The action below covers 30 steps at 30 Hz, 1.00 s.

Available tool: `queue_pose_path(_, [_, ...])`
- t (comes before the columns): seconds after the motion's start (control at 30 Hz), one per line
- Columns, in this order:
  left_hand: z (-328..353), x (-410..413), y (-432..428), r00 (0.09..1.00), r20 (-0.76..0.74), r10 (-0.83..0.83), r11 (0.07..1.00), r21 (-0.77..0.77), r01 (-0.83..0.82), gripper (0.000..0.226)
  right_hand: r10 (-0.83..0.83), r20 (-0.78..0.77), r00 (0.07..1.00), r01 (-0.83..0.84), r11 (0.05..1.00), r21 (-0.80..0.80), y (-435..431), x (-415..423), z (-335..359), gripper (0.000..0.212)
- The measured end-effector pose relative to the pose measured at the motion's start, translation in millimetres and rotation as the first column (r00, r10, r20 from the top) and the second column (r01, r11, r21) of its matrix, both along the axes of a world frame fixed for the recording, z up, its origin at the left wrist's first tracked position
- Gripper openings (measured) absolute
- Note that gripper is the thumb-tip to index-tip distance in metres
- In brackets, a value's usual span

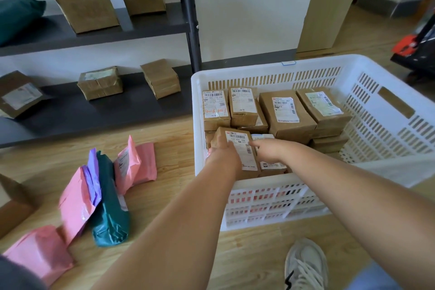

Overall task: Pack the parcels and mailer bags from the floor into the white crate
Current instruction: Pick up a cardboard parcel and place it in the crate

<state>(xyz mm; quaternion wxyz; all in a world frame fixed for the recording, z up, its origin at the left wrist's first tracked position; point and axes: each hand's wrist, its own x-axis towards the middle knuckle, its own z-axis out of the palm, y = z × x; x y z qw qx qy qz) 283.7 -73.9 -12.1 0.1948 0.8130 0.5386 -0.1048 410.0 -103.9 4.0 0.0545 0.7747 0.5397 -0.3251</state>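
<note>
Two hands inside white crate (388,110): left hand (222,150) closed round labelled brown parcel (237,148) at near-left corner of crate; right hand (270,148) loosely open, fingertips touching same parcel; mailer bags (103,186) on floor left of crate

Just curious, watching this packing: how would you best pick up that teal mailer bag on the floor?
Grip the teal mailer bag across its narrow middle, coming from above with fingers on its two long sides. It lies lengthwise and puffy among the pink mailers, so its near crumpled end is free, but the middle likely balances better.
</note>
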Motion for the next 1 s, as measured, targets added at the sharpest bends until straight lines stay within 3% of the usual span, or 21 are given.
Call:
queue_pose_path(0.1, [20.1,-4.1,1.7,0.993,0.121,0.018,0.999,0.034,-0.022,0.07,-0.091,-0.058,0.994,0.097,0.99,0.106,2.9,-1.7,9.6,0.055])
queue_pose_path(0.27, [53.2,-45.4,1.9,0.939,0.345,-0.018,0.962,0.26,-0.077,0.06,-0.24,-0.21,0.948,0.302,0.889,0.344,15.7,-13.3,30.0,0.045])
queue_pose_path(0.37, [58.5,-91.9,9.8,0.924,0.381,0.041,0.927,0.33,-0.178,0.064,-0.205,-0.29,0.935,0.326,0.821,0.469,26.9,-41.7,48.2,0.037])
queue_pose_path(0.5, [60.5,-166.1,24.0,0.912,0.319,0.256,0.894,0.282,-0.35,0.069,-0.118,-0.363,0.924,0.319,0.76,0.566,32.7,-96.0,62.0,0.032])
queue_pose_path(0.67, [34.0,-252.7,52.7,0.845,0.288,0.45,0.819,0.242,-0.519,0.058,-0.034,-0.44,0.897,0.314,0.749,0.584,48.0,-169.3,50.7,0.03])
queue_pose_path(0.8, [15.9,-306.3,69.6,0.709,0.324,0.627,0.708,0.145,-0.692,0.05,0.01,-0.46,0.888,0.263,0.81,0.524,80.8,-235.2,29.2,0.031])
queue_pose_path(1.0, [-12.3,-381.6,93.4,0.536,0.397,0.745,0.559,0.066,-0.826,0.048,0.078,-0.515,0.853,0.162,0.9,0.404,128.6,-331.0,-3.3,0.022])
